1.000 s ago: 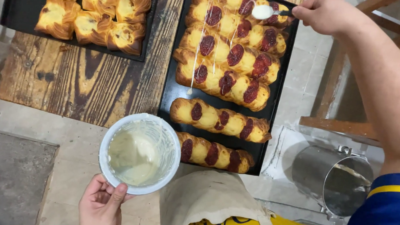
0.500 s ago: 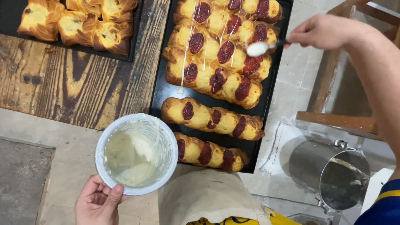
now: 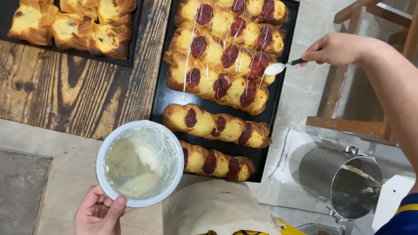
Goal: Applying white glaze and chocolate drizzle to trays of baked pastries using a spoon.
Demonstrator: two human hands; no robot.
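Head view: left hand (image 3: 98,215) grips icing bowl (image 3: 140,163); right hand (image 3: 336,48) pinches spoon (image 3: 280,67). Upper pastries (image 3: 219,83) drizzled, two lower pastries (image 3: 216,125) bare.

The left hand (image 3: 96,215) is gripping a white bowl (image 3: 140,163) of pale glaze, while the right hand (image 3: 334,48) is holding a glaze-laden spoon (image 3: 278,68) over long pastries (image 3: 219,83) on a black tray (image 3: 161,99) resting on the wooden desk (image 3: 75,94).

The left hand (image 3: 99,215) sits low and near the body, palm up, thumb hooked upward and fingers curled in a cupping grip. The right arm stretches forward, bare forearm angled, and the right hand (image 3: 336,48) is pinched shut, knuckles up.
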